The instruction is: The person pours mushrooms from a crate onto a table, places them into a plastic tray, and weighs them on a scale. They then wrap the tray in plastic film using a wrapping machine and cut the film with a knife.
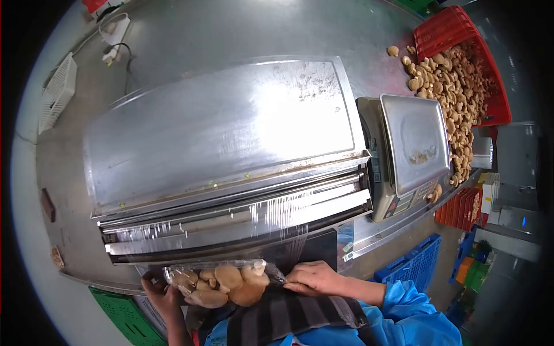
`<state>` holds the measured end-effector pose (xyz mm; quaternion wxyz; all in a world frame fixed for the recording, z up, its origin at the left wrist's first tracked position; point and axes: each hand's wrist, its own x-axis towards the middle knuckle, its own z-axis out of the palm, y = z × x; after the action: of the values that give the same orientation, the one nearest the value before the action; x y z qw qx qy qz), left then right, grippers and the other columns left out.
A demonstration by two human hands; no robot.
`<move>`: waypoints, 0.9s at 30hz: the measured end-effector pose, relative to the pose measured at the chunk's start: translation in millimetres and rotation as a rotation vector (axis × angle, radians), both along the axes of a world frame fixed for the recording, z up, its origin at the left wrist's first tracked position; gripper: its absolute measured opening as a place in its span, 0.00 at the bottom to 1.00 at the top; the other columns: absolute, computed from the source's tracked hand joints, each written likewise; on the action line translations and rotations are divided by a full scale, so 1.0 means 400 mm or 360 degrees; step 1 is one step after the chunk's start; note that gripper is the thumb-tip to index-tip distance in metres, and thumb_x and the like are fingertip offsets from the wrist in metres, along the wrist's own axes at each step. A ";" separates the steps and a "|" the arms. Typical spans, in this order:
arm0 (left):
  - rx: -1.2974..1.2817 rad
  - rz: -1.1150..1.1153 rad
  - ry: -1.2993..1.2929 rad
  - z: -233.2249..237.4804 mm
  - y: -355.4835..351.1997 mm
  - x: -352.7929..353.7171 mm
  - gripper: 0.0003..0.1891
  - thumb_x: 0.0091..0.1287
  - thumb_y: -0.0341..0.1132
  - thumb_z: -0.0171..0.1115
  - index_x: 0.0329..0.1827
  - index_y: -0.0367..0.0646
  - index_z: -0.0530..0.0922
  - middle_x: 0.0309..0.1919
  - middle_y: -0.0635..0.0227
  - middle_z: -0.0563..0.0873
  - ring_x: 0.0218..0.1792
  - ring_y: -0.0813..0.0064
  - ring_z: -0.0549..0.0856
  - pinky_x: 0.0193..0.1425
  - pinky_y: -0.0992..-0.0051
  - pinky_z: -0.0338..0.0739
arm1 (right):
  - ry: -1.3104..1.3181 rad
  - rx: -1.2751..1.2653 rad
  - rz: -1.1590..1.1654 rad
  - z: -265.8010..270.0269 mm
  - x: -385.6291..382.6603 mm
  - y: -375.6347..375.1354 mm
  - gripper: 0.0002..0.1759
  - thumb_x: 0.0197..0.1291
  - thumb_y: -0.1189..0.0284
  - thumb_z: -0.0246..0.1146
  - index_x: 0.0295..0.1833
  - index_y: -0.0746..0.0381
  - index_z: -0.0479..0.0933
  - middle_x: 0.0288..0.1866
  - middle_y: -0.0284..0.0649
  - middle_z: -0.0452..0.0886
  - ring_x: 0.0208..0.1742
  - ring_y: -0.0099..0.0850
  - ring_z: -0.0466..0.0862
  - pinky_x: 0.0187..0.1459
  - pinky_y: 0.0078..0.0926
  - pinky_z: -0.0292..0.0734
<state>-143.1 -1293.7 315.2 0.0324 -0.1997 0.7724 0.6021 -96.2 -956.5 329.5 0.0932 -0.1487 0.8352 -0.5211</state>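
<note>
In front of my body is a pack of brown mushrooms under clear film. My left hand is closed round the pack's left end, its fingertips partly hidden. At the other end, my right hand pinches the gathered clear plastic film. Just beyond the pack stands a metal film-wrapping machine. Strands and sheets of film cling along its front bar. Whether the mushrooms sit on a tray cannot be made out.
A weighing scale stands right of the machine. Loose mushrooms spill from a tipped red crate on the metal table. A blue pallet and red crates are lower right; a green crate is lower left.
</note>
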 end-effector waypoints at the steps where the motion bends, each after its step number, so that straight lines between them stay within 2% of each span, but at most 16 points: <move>1: -0.0148 0.0008 -0.0057 -0.004 -0.009 0.004 0.22 0.55 0.27 0.58 0.53 0.37 0.64 0.38 0.61 0.80 0.38 0.75 0.81 0.43 0.77 0.76 | -0.0017 -0.0008 0.0003 -0.005 0.000 0.000 0.07 0.54 0.70 0.65 0.36 0.59 0.75 0.29 0.37 0.77 0.29 0.35 0.80 0.29 0.28 0.77; 3: -0.0224 -0.0026 -0.0113 0.024 0.014 -0.013 0.24 0.56 0.34 0.62 0.53 0.36 0.63 0.36 0.61 0.80 0.38 0.74 0.81 0.42 0.77 0.75 | -0.0033 -0.0024 0.0014 -0.012 -0.001 0.001 0.07 0.54 0.70 0.66 0.36 0.58 0.75 0.29 0.36 0.78 0.29 0.35 0.81 0.29 0.28 0.77; 4: -0.0275 -0.0043 -0.0064 -0.001 -0.006 -0.004 0.27 0.58 0.41 0.63 0.53 0.35 0.63 0.36 0.61 0.80 0.37 0.75 0.80 0.41 0.78 0.75 | -0.0045 -0.0030 0.0009 -0.013 0.000 0.003 0.08 0.55 0.69 0.66 0.36 0.58 0.75 0.29 0.36 0.77 0.30 0.35 0.81 0.28 0.29 0.77; 7: -0.0309 -0.0055 -0.0187 0.029 0.013 -0.016 0.29 0.58 0.44 0.63 0.54 0.34 0.62 0.37 0.60 0.79 0.37 0.75 0.79 0.42 0.78 0.74 | -0.0161 -0.0081 0.0074 -0.016 0.011 0.018 0.08 0.53 0.69 0.66 0.36 0.58 0.75 0.33 0.37 0.79 0.32 0.33 0.81 0.31 0.26 0.77; 10: -0.0328 -0.0015 -0.0174 0.031 0.026 -0.017 0.27 0.59 0.42 0.60 0.54 0.34 0.62 0.40 0.58 0.77 0.41 0.73 0.78 0.46 0.76 0.73 | 0.0398 0.0282 0.0059 0.083 -0.064 0.076 0.09 0.51 0.72 0.67 0.38 0.58 0.76 0.38 0.39 0.80 0.36 0.34 0.81 0.36 0.27 0.76; 11: -0.0330 0.0002 -0.0157 0.033 0.030 -0.017 0.26 0.59 0.41 0.60 0.54 0.34 0.62 0.40 0.57 0.77 0.42 0.72 0.78 0.47 0.76 0.73 | 0.0333 0.0329 -0.0006 0.117 -0.071 0.118 0.09 0.51 0.80 0.62 0.40 0.59 0.76 0.42 0.41 0.81 0.40 0.35 0.80 0.41 0.30 0.74; 12: -0.0298 -0.0023 -0.0218 0.040 0.033 -0.020 0.25 0.59 0.40 0.59 0.53 0.33 0.63 0.42 0.57 0.77 0.43 0.72 0.77 0.48 0.75 0.72 | 0.0268 0.0257 -0.0276 0.163 -0.094 0.160 0.15 0.47 0.85 0.54 0.42 0.61 0.74 0.41 0.42 0.80 0.39 0.39 0.79 0.43 0.35 0.73; 13: -0.0293 -0.0036 -0.0240 0.039 0.030 -0.019 0.25 0.60 0.41 0.58 0.53 0.33 0.63 0.42 0.56 0.77 0.44 0.72 0.77 0.49 0.75 0.72 | 0.0684 0.0299 -0.0685 0.162 -0.117 0.181 0.21 0.45 0.86 0.50 0.48 0.62 0.70 0.39 0.44 0.80 0.38 0.40 0.78 0.44 0.36 0.72; 14: -0.0289 -0.0051 -0.0260 0.038 0.024 -0.019 0.25 0.60 0.41 0.58 0.53 0.33 0.63 0.43 0.56 0.77 0.44 0.72 0.77 0.49 0.75 0.72 | 0.0936 0.0489 -0.0823 0.165 -0.151 0.208 0.24 0.46 0.87 0.48 0.52 0.64 0.66 0.39 0.47 0.79 0.41 0.38 0.76 0.47 0.36 0.71; 15: -0.0286 -0.0067 -0.0282 0.037 0.020 -0.018 0.25 0.60 0.41 0.58 0.53 0.33 0.63 0.43 0.56 0.77 0.44 0.72 0.76 0.49 0.75 0.72 | 0.1073 0.0670 -0.0977 0.171 -0.200 0.203 0.24 0.47 0.89 0.46 0.53 0.66 0.64 0.44 0.50 0.77 0.46 0.39 0.75 0.51 0.37 0.69; 17: -0.0322 -0.0072 -0.0245 0.037 0.021 -0.017 0.25 0.60 0.42 0.58 0.53 0.32 0.63 0.43 0.57 0.77 0.44 0.72 0.76 0.50 0.74 0.71 | 0.1105 0.0613 -0.1166 0.143 -0.271 0.188 0.25 0.48 0.91 0.45 0.54 0.67 0.65 0.51 0.51 0.74 0.56 0.43 0.73 0.59 0.41 0.64; 22: -0.0391 -0.0006 -0.0223 0.027 0.022 -0.011 0.25 0.61 0.42 0.59 0.54 0.32 0.63 0.44 0.57 0.76 0.45 0.71 0.75 0.52 0.74 0.70 | 0.1032 0.0969 -0.0967 0.091 -0.282 0.143 0.22 0.56 0.87 0.51 0.58 0.65 0.66 0.57 0.54 0.71 0.62 0.49 0.68 0.63 0.41 0.61; 25: -0.0389 -0.0016 -0.0171 0.019 0.017 -0.005 0.26 0.62 0.43 0.59 0.54 0.32 0.63 0.45 0.57 0.75 0.46 0.71 0.75 0.53 0.73 0.70 | 0.1015 0.1179 -0.0828 0.083 -0.277 0.140 0.19 0.67 0.77 0.43 0.63 0.65 0.57 0.59 0.59 0.68 0.64 0.51 0.66 0.66 0.48 0.55; 27: -0.0391 -0.0022 -0.0196 0.022 0.019 -0.010 0.27 0.62 0.44 0.59 0.55 0.32 0.63 0.46 0.56 0.75 0.47 0.71 0.74 0.54 0.73 0.69 | 0.0997 0.1185 -0.0834 0.080 -0.280 0.143 0.21 0.66 0.77 0.46 0.64 0.63 0.57 0.63 0.59 0.65 0.67 0.53 0.62 0.67 0.49 0.54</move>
<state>-147.3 -1286.3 323.9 0.0592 -0.2336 0.8381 0.4893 -208.3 -899.5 361.7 -0.2463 -0.0407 0.9600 -0.1270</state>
